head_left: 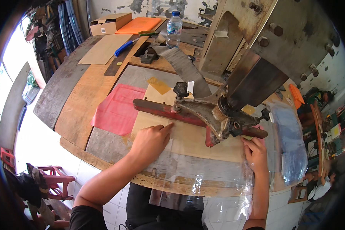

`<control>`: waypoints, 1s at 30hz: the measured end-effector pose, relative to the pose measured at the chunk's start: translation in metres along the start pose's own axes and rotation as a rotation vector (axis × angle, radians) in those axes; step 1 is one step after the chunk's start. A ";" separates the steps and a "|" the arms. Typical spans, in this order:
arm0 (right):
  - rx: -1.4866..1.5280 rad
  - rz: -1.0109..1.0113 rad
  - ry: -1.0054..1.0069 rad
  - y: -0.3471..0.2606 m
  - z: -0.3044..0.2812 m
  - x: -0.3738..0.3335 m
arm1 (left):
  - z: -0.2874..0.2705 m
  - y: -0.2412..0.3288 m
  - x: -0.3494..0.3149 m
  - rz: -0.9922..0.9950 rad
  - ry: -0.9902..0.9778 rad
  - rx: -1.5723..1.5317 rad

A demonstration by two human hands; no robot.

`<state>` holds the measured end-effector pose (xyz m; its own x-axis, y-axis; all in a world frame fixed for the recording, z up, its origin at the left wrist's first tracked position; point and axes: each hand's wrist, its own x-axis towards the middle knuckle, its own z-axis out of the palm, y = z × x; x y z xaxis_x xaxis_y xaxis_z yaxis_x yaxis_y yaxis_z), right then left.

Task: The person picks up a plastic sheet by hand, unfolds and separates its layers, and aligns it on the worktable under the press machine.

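A clear plastic sheet [195,182] lies over the worktable and hangs past its front edge. At its left side, my left hand [151,142] has its fingers together, fingertips on the sheet just in front of a long metal press bar [161,109]. My right hand [255,152] is closed on the sheet's right side, close to the bar's right end. Beneath the sheet is a tan backing board [195,140]. The bar hangs from a cast metal bracket [203,109] with black knobs, below a thick machine column [257,80]. The tips of both thumbs are hidden.
A red sheet [119,109] lies left of the bar. Stacked clear plastic [291,142] sits at the table's right. Toward the back are a water bottle [174,30], a blue-handled cutter [124,48], an orange folder [139,25] and a cardboard box [110,23]. Red stools [57,182] stand at left.
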<state>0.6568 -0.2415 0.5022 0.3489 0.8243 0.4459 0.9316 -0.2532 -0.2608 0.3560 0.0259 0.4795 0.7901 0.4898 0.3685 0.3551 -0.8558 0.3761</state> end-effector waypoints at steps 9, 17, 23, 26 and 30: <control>0.024 -0.079 0.115 0.015 -0.022 -0.015 | -0.008 -0.003 -0.006 0.073 0.028 0.015; -0.035 0.060 0.221 0.010 -0.040 -0.082 | -0.056 0.000 -0.052 0.041 0.039 -0.067; 0.050 0.327 0.415 -0.002 -0.028 -0.165 | -0.057 -0.018 -0.153 -0.164 0.350 0.055; -0.260 0.334 0.585 0.009 0.005 -0.204 | -0.019 -0.038 -0.201 -0.245 0.435 0.241; -0.319 0.354 0.829 0.006 0.052 -0.208 | 0.038 -0.066 -0.226 -0.170 0.623 0.267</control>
<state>0.5847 -0.3879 0.3630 0.4628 0.0834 0.8825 0.6995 -0.6459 -0.3059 0.1731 -0.0348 0.3387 0.3071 0.5567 0.7718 0.6224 -0.7310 0.2796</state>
